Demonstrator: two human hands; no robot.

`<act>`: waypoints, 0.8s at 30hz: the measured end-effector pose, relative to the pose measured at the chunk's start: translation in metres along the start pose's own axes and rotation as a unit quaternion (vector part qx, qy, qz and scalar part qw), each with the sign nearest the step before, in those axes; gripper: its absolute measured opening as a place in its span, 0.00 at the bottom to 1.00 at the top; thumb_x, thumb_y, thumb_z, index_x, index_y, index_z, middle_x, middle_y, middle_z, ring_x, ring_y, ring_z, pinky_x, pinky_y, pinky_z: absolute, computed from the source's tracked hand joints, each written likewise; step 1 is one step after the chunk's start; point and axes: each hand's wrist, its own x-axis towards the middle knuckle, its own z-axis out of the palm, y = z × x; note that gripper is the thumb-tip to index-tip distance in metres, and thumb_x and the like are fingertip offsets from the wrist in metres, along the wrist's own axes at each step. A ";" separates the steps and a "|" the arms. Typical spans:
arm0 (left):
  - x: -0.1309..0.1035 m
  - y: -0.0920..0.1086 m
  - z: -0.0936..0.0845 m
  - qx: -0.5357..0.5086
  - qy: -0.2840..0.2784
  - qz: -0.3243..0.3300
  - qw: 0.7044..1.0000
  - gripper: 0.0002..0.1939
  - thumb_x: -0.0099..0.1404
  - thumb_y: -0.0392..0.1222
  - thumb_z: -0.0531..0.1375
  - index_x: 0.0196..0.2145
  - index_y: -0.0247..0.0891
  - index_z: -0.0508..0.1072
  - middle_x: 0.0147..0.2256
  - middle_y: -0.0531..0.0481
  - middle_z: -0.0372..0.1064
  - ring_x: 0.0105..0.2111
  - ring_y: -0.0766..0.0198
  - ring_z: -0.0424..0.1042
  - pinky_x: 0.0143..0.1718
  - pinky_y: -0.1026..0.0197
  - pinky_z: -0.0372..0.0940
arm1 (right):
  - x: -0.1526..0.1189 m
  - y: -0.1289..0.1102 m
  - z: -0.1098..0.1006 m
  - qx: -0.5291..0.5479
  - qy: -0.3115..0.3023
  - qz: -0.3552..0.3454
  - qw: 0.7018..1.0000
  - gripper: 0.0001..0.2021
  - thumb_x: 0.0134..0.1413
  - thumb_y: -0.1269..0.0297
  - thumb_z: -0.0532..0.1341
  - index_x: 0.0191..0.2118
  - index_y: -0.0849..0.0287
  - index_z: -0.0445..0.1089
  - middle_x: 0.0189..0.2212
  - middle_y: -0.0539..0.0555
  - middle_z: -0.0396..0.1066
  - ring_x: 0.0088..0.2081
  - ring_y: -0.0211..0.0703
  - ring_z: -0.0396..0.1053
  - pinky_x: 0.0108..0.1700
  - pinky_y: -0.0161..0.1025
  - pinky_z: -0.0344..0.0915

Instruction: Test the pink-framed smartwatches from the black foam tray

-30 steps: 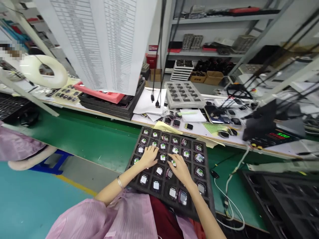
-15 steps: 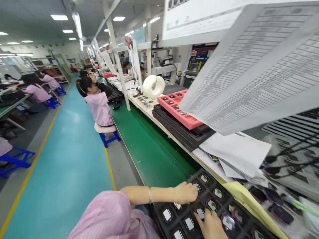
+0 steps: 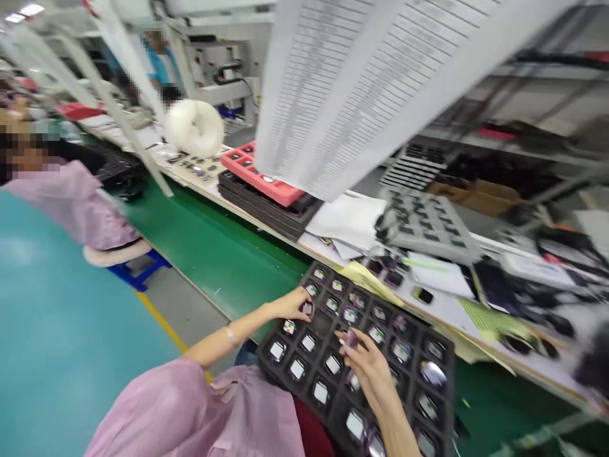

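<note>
A black foam tray (image 3: 328, 330) with many square compartments lies in front of me, most of them holding small watch-like devices with pale or shiny faces. My left hand (image 3: 295, 304) is over the tray's left side, its fingers closed round a small dark device (image 3: 307, 308). Over the middle of the tray, my right hand (image 3: 364, 352) pinches a small purplish piece (image 3: 351, 337) between thumb and fingers, raised a little above the compartments. Fine details of both held pieces are blurred.
Beyond the tray runs a bench with a red tray (image 3: 285, 194) on stacked black trays (image 3: 266, 212), white papers (image 3: 349, 219), a grey tray (image 3: 428, 225) and loose devices. Printed sheets (image 3: 342, 82) hang overhead. A person in pink (image 3: 80, 203) sits at left.
The view has swung right and down, showing more of the tray. Both hands have lifted from the compartments, and small pieces now show in their fingers.
</note>
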 end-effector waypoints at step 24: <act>-0.088 0.155 -0.010 -0.617 0.020 -0.143 0.773 0.16 0.60 0.35 0.60 0.47 0.37 0.69 0.43 0.42 0.71 0.41 0.53 0.74 0.42 0.55 0.69 | -0.064 -0.037 0.021 -0.003 0.028 -0.143 0.989 0.14 0.64 0.53 0.57 0.47 0.55 0.69 0.39 0.57 0.75 0.22 0.42 0.71 0.17 0.35 0.63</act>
